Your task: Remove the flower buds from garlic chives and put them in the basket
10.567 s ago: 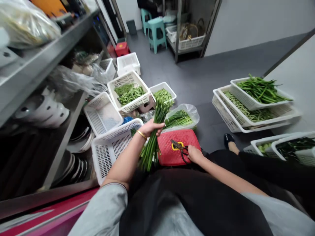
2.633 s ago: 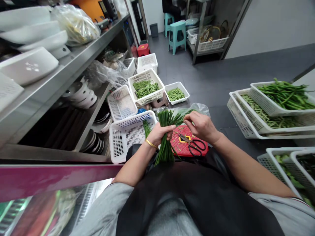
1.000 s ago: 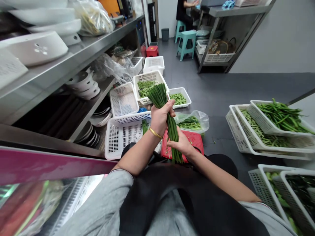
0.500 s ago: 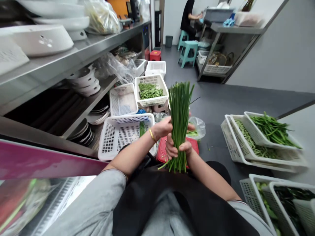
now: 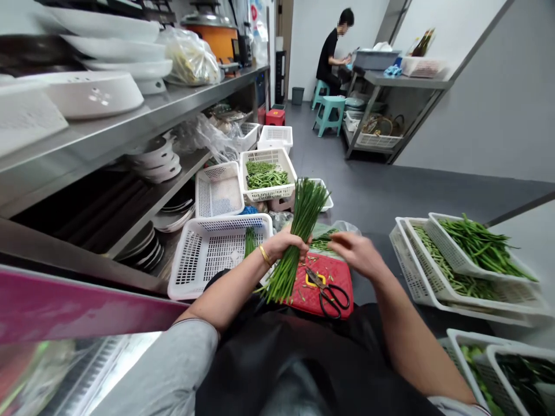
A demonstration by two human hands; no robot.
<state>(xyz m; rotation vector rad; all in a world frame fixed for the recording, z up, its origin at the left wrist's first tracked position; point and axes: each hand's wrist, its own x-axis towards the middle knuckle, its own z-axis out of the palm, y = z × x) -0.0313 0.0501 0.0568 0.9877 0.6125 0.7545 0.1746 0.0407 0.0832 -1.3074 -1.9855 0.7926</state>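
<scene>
"What sits nearest the wearer?"

"A black apron (image 5: 269,352). Just past it is a red plastic top (image 5: 341,271) with a yellow-framed label, sprinkled with small scraps. Scissors (image 5: 322,285) lie on it, blades pointing away, black loops toward the apron."

"And the hands?"

"Apart. The left hand (image 5: 288,245), gold bracelet at its wrist, is wrapped round the middle of a bundle of green stalks (image 5: 309,205). The right hand (image 5: 358,254) is off to the side, nothing visible in it, its fingers a little blurred."

"How is the bundle held?"

"Tilted, above the left part of the red top: lower ends toward the apron, upper ends away and to the right."

"What lies around that?"

"To the left, a large white basket (image 5: 208,248) with a small bunch of stalks (image 5: 250,241) inside. Behind the red top, more stalks in a clear plastic bag (image 5: 347,227). Over on the right, stacked baskets (image 5: 401,248), the uppermost full of long green vegetables (image 5: 481,242)."

"Further off?"

"A basket of green pods (image 5: 269,178), then turquoise stools (image 5: 330,110). At the back, a seated person (image 5: 328,60) in black beside a metal worktop (image 5: 410,82) bearing a grey tub (image 5: 375,59)."
</scene>
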